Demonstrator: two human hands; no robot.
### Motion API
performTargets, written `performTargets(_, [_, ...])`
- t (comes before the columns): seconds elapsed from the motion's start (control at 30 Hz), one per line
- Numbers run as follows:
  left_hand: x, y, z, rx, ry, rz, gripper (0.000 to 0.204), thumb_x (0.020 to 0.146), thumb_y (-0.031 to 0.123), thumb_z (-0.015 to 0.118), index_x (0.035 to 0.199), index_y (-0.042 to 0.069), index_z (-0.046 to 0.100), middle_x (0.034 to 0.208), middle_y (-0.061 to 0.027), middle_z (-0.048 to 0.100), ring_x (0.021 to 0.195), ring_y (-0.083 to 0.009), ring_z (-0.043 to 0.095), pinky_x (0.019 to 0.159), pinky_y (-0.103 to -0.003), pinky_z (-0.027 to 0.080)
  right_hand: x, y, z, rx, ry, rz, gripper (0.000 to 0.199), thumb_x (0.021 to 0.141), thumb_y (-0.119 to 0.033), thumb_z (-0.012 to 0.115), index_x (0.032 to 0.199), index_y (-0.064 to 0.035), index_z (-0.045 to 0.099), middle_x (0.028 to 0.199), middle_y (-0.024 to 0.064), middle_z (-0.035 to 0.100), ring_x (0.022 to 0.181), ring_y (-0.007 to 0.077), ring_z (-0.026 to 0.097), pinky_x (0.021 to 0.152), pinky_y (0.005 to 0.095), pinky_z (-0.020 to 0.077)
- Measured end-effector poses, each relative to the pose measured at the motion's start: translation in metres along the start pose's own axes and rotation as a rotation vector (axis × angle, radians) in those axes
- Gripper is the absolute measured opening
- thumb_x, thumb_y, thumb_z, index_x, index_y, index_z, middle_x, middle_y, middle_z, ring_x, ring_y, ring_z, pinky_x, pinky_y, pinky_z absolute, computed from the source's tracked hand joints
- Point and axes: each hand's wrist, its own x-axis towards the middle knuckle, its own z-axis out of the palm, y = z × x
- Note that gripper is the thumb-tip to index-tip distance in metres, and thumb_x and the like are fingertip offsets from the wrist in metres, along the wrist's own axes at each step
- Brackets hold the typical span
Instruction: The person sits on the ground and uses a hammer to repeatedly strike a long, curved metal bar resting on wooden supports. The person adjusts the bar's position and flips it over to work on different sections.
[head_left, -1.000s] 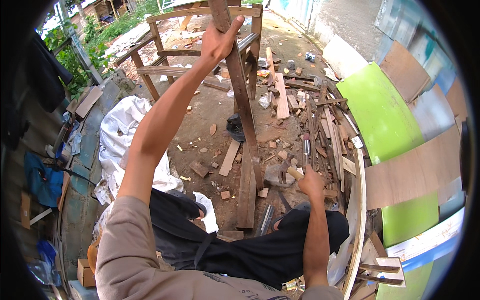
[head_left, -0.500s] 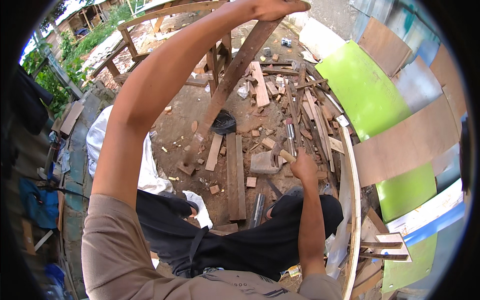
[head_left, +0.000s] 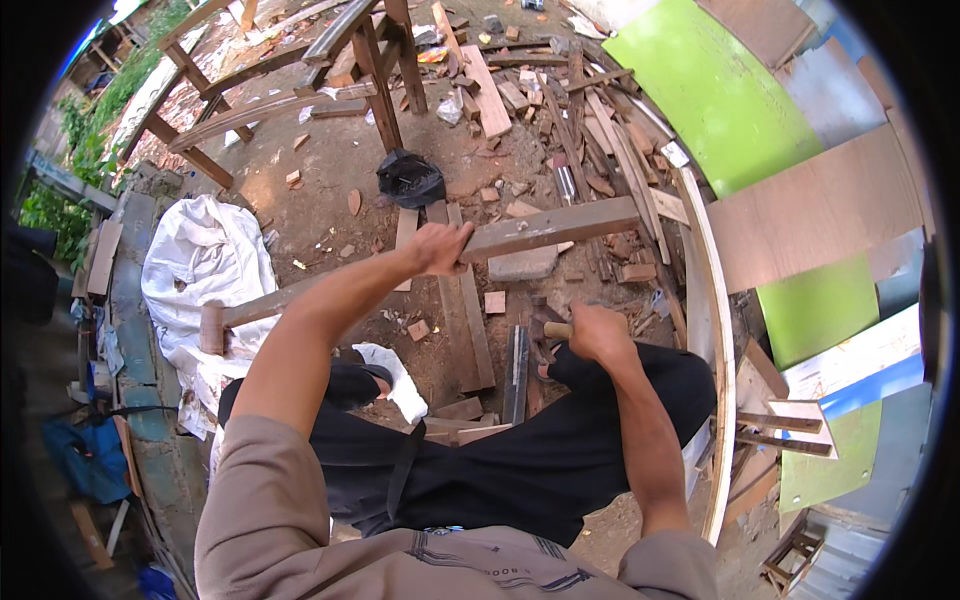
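Note:
My left hand is closed over the middle of a long wooden beam, which lies level across in front of me. At its left end a short wooden block sits crosswise, over the white sack. In my right hand, low by my right knee, is the wooden handle of a hammer; its head points left, below the beam and apart from it. Partly beneath the beam lies a grey stone block. Beyond the beam rests a tool with a shiny shaft.
Two planks lie on the dirt between my feet, near a black plastic bag. A wooden frame stands far left. Wood scraps pile up at far right, beside a green panel. A white sack lies left.
My left hand has come down and nearer, swinging the beam from steeply upright to level across. My right hand has drawn the hammer slightly nearer to me. The view has shifted lower.

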Motion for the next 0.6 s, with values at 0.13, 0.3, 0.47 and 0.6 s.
performTargets(0.13, [-0.028, 0.006, 0.087, -0.044, -0.129, -0.028, 0.078, 0.075, 0.035, 0.075, 0.134, 0.003, 0.035, 0.107, -0.0211, 0.058, 0.093, -0.0378, 0.065, 0.074, -0.044, 0.054, -0.001, -0.008, 0.015, -0.105, -0.115, -0.053, 0.045, 0.078, -0.032, 0.075, 0.108, -0.0040, 0.055, 0.095, 0.0160, 0.070, 0.091, 0.0329, 0.069, 0.076, 0.0444, 0.0545])
performTargets(0.3, [-0.041, -0.011, 0.158, -0.044, -0.079, -0.101, 0.078, 0.076, 0.036, 0.076, 0.135, 0.005, 0.036, 0.107, -0.0174, 0.057, 0.095, -0.0342, 0.064, 0.073, -0.044, 0.054, 0.011, -0.024, 0.022, -0.125, -0.157, -0.091, 0.037, 0.081, -0.025, 0.069, 0.107, -0.0032, 0.055, 0.089, 0.0154, 0.070, 0.084, 0.0324, 0.070, 0.071, 0.0440, 0.0547])
performTargets(0.47, [-0.060, -0.018, 0.198, -0.093, 0.027, -0.231, 0.070, 0.077, 0.036, 0.075, 0.132, 0.009, 0.042, 0.109, -0.0113, 0.057, 0.105, -0.0285, 0.059, 0.080, -0.043, 0.052, 0.025, -0.037, 0.021, -0.155, -0.197, -0.092, 0.034, 0.082, -0.023, 0.067, 0.106, -0.0032, 0.055, 0.085, 0.0165, 0.070, 0.080, 0.0336, 0.070, 0.070, 0.0458, 0.0541])
performTargets(0.6, [-0.088, -0.009, 0.227, -0.208, 0.043, -0.397, 0.071, 0.079, 0.042, 0.073, 0.134, 0.009, 0.043, 0.119, -0.0139, 0.054, 0.115, -0.0298, 0.053, 0.092, -0.046, 0.044, 0.038, -0.042, 0.024, -0.178, -0.215, -0.069, 0.039, 0.081, -0.028, 0.071, 0.105, -0.0018, 0.055, 0.085, 0.0188, 0.069, 0.082, 0.0363, 0.069, 0.071, 0.0485, 0.0537])
